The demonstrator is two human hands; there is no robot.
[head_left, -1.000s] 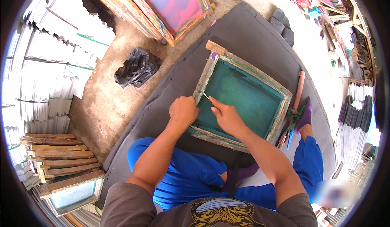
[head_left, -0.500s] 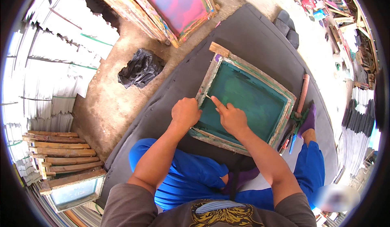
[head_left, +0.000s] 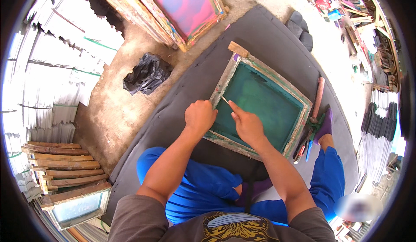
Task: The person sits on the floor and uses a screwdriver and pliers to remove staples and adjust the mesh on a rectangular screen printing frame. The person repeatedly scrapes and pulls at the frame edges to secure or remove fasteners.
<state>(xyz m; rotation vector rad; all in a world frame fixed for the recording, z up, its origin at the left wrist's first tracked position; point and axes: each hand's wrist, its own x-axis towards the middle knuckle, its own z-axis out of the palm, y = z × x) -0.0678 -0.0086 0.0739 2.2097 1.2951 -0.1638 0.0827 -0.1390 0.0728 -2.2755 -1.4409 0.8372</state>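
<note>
A wooden screen-printing frame [head_left: 277, 82] with dark green mesh [head_left: 264, 112] lies tilted on the dark mat before my crossed legs. My left hand [head_left: 200, 117] is curled closed around the frame's left side bar. Over the mesh, my right hand [head_left: 248, 127] pinches a thin pale strip [head_left: 224, 99] between thumb and index finger. The strip's far end reaches the inner edge of that same bar. What it is made of is too small to tell. A small wood block [head_left: 238, 49] juts from the frame's top left corner.
Right of the frame lies a hammer [head_left: 318, 97] beside hand tools, one with a blue handle [head_left: 309, 151]. A black plastic bag [head_left: 147, 73] sits on the floor. Pink-meshed frames [head_left: 184, 6] stand beyond the mat [head_left: 255, 30]. Stacked wooden frames [head_left: 71, 164] are at lower left.
My right hand has drawn slightly down and right, and more of the pale strip shows past its fingertips. My left hand stays on the bar. The whole view has shifted a little.
</note>
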